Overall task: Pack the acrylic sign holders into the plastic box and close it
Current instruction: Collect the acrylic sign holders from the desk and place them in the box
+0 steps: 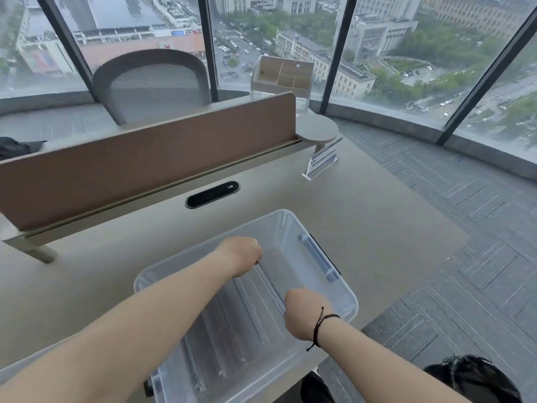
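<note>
A clear plastic box [343,289] stands open on the desk in front of me, with several acrylic sign holders [232,330] lying in a row inside it. My left hand [241,255] and my right hand [305,312] both reach into the box and grip the two ends of one acrylic sign holder [268,282] at the far end of the row. One more sign holder with a blue and white insert [321,159] stands on the desk at the far right. No lid is visible.
A brown divider panel [145,167] runs along the back of the desk, with a black cable slot [212,194] before it. A grey chair [151,82] and a small shelf unit [283,75] stand beyond. The desk edge drops to carpet at the right.
</note>
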